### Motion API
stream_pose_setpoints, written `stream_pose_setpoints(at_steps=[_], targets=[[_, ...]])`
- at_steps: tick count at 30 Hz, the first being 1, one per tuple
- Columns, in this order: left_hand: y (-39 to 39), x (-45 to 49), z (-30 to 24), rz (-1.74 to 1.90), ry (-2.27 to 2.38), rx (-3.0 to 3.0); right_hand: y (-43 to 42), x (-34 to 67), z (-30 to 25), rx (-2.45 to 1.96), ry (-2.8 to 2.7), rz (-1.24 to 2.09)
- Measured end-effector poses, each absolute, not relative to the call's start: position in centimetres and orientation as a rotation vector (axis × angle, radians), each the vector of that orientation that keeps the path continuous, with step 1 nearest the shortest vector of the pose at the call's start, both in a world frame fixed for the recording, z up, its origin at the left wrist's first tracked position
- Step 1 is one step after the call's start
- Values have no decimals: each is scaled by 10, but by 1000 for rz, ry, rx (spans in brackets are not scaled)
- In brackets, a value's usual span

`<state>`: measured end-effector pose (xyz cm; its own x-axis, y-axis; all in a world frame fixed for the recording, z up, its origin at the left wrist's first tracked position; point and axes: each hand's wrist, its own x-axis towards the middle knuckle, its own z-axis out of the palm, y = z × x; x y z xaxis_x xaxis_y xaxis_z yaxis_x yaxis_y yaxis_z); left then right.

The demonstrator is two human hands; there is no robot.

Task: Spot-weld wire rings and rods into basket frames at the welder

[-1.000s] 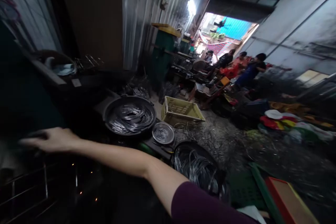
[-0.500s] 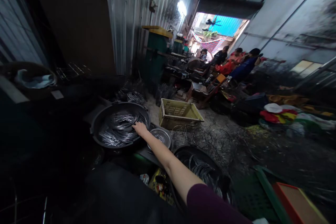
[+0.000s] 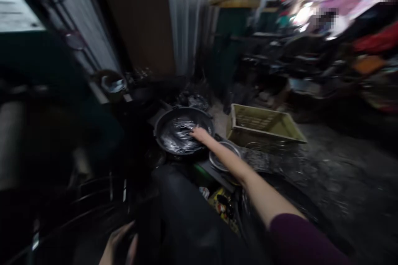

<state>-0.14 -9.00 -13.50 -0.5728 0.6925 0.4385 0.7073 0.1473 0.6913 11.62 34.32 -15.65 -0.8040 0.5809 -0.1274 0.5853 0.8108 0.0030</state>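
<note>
My right hand (image 3: 199, 133) reaches into a wide dark basin (image 3: 160, 134), its fingers bent down on the metal wire (image 3: 178, 143). The wire is shiny, bundled and partly looped. At the bottom edge, my left hand (image 3: 120, 240) has come into view, blurred, with a dark gap between thumb and fingers; whether anything is in it I cannot make out. Beside the basin, under my right forearm, sits a smaller round metal bowl (image 3: 214, 161).
A yellow-green plastic crate (image 3: 264, 134) stands on the floor to the right. Behind it rises a green cabinet-like unit (image 3: 230, 41) with a yellow top. A brown board (image 3: 139, 20) leans on the corrugated wall. Thin metal rods (image 3: 124, 190) stick up at lower left.
My view has swung left and down, so the basin and crate sit further right. The right hand stays at the wire in the basin. My left hand has appeared at the bottom.
</note>
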Motion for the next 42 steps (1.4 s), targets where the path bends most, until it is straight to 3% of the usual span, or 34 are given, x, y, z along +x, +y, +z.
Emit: stream_pose_setpoints(at_steps=[10, 12, 16, 20, 22, 26, 29, 31, 36, 42], targets=[[-71, 5, -124, -1575, -2336, -1718, 297, 123, -126, 955, 3032, -308], [-48, 16, -112, -1664, -2412, -1743, 266, 104, -111, 1039, 3096, -831], [5, 33, -95, -1866, -2409, -1745, 206, 67, -66, 948, 2536, -2408], [29, 38, -78, -2290, -2438, -1634, 167, 54, -26, 753, 1911, -3003], [31, 32, -63, -2626, -2326, -1326, 153, 60, -22, 797, 1990, -2889], [38, 5, -43, -3261, -1865, -967, 119, 85, -48, 807, 2532, -2258], [42, -12, -45, -3356, -1907, -916, 94, 96, -74, 766, 2588, -2025], [35, -21, -50, -3158, -2144, -1089, 83, 92, -82, 726, 2568, -1991], [-46, -39, -48, -1917, -2593, -1660, 78, 66, -77, 554, 2589, -2111], [-150, -113, -46, -1395, -2419, -1280, 100, 22, -67, 518, 2561, -2054]])
